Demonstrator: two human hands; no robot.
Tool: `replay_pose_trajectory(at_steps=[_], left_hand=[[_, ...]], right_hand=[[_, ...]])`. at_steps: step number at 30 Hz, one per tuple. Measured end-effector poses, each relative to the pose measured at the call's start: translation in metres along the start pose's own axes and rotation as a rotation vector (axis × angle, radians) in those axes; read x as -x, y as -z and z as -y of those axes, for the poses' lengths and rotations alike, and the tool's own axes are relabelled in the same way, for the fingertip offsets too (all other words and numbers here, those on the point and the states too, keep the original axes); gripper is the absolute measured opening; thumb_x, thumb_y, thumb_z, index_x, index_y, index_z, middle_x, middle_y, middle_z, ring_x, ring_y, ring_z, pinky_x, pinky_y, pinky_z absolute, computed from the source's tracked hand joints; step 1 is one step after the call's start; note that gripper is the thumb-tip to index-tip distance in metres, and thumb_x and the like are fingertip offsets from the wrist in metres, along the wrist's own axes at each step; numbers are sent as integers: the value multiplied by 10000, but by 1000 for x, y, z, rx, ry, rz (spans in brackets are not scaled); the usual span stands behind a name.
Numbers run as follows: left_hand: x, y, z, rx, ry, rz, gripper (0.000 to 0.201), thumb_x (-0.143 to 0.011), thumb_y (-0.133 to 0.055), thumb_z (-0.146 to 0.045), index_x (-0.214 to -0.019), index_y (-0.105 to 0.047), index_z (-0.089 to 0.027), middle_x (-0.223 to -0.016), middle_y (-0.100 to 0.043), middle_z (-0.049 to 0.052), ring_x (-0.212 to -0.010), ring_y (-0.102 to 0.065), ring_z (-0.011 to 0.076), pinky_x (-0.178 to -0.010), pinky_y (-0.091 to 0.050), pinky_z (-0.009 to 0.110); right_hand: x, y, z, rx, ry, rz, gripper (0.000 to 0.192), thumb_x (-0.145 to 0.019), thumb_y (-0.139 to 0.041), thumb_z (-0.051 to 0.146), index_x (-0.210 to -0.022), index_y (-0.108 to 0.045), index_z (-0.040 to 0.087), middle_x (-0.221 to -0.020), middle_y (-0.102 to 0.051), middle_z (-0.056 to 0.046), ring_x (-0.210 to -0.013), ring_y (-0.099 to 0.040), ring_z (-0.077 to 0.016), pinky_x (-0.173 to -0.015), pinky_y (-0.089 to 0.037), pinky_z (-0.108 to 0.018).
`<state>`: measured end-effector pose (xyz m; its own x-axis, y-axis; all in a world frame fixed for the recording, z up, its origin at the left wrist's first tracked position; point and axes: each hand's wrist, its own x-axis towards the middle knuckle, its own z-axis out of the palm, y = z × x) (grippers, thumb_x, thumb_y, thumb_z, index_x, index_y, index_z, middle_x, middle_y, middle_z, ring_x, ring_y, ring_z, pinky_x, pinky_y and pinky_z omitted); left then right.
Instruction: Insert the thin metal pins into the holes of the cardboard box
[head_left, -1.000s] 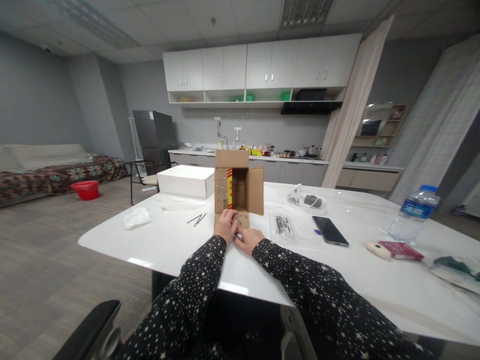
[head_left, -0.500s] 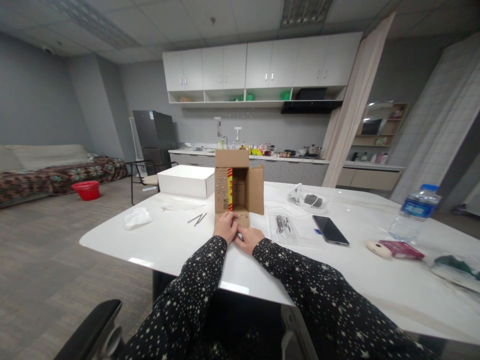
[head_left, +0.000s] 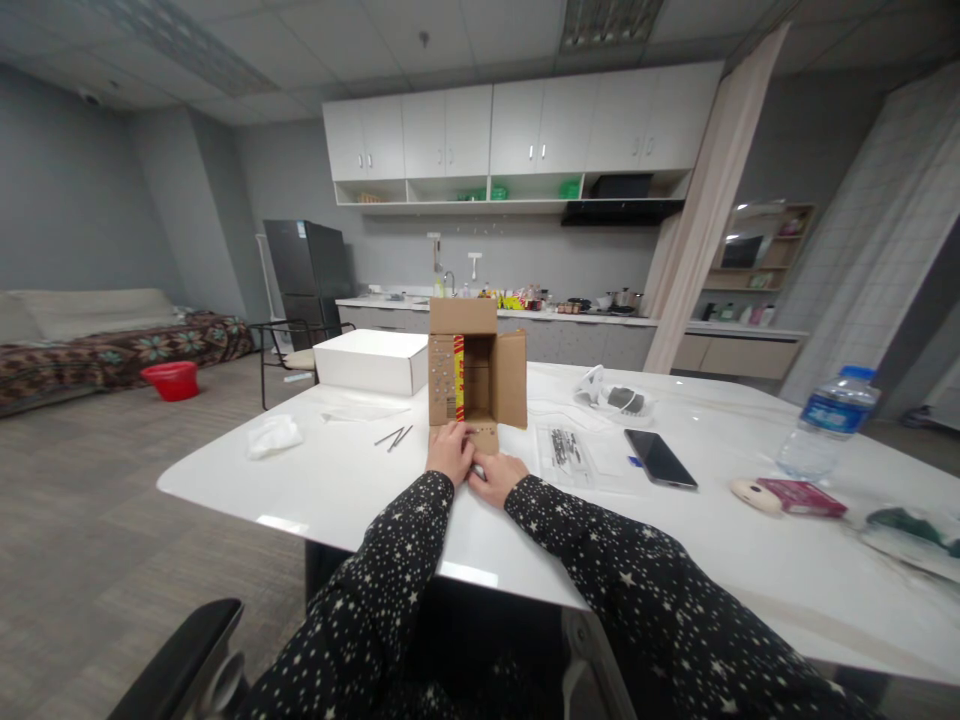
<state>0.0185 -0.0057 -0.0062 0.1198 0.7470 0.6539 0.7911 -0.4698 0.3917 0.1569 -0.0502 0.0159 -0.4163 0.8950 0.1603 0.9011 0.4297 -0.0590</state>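
Note:
An upright cardboard box [head_left: 511, 380] stands with its flaps open toward me. Small shiny bits dot its left flap, and a yellow-red tape strip runs down beside the opening. My left hand [head_left: 450, 452] is closed over the bottom flap [head_left: 486, 440], its fingertips on the cardboard. Close against it, my right hand [head_left: 498, 478] has its fingers drawn together at the flap's near edge. A small greyish thing shows between the hands; its kind is unclear, and the fingertips are partly hidden. Several thin metal rods [head_left: 394, 437] lie to the left.
Right of the box lie a clear case with small dark pieces [head_left: 568, 455] and a phone [head_left: 660, 458]. Farther right are a water bottle [head_left: 829, 420] and a dark red packet [head_left: 806, 497]. A white box [head_left: 371, 362] and a crumpled tissue [head_left: 274, 436] lie left.
The view has shifted very slightly. Both hands stay at the box's bottom flap, with no clear movement.

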Motion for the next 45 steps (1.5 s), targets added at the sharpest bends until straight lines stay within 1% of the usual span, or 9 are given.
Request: replay_pose_trajectory(at_steps=[7,12,20,26,30,36,41,45], left_hand=[[-1,-2,1,1,-56,46,249,-792,-469,-115,-991,-584,-213,-1014,-638,55,-990,-528,228,-883,-408,403],[-1,-4,3,5,-67,34,258,-797,-465,-109,-1001,-577,-221,-1047,-639,51,-1000,-528,226,-895,-399,403],[0,-1,0,-31,-54,32,255,-800,-463,-121,-998,-586,-223,-1043,-615,54,-1023,-505,240,-900,-383,415],[-2,-3,2,-30,-41,33,255,-804,-465,-135,-998,-600,-233,-1036,-608,61,-1010,-508,239,-893,-378,423],[-7,-6,3,-37,-19,27,243,-813,-467,-147,-995,-599,-239,-1020,-614,61,-988,-517,241,-870,-383,422],[-19,-7,-3,-118,-2,14,171,-819,-492,-174,-944,-593,-234,-958,-622,65,-947,-541,253,-822,-402,408],[-23,-6,-6,-108,-32,18,193,-838,-445,-146,-942,-586,-228,-957,-589,63,-865,-578,213,-805,-430,369],[-22,-6,-3,-3,-48,-39,180,-821,-461,-137,-933,-580,-215,-946,-553,53,-823,-581,184,-792,-467,334]], right_hand=[[0,2,0,1,0,2,330,-875,-376,428,-1043,-587,237,-915,-691,-66,-798,-639,-212,-633,-385,-280],[0,1,0,4,-1,2,337,-882,-367,433,-1043,-587,234,-908,-690,-65,-783,-637,-202,-633,-387,-276],[-1,-1,-1,13,3,-13,337,-872,-373,432,-1046,-589,239,-921,-692,-67,-786,-640,-210,-631,-389,-282],[-2,-3,-2,12,5,-23,360,-878,-354,453,-1034,-598,239,-921,-693,-72,-798,-642,-222,-640,-395,-289],[-2,-3,-3,5,5,-27,364,-876,-350,462,-1021,-602,243,-911,-694,-73,-788,-639,-222,-629,-388,-289],[0,2,-1,-19,-18,4,381,-881,-352,480,-1066,-600,258,-943,-690,-68,-829,-633,-218,-661,-388,-289],[0,1,-1,-20,-15,-2,373,-875,-365,476,-1076,-596,264,-940,-690,-66,-831,-638,-223,-650,-388,-287],[-2,-2,-3,-18,1,-27,377,-869,-362,478,-1070,-601,265,-916,-692,-68,-806,-642,-226,-633,-389,-288]])
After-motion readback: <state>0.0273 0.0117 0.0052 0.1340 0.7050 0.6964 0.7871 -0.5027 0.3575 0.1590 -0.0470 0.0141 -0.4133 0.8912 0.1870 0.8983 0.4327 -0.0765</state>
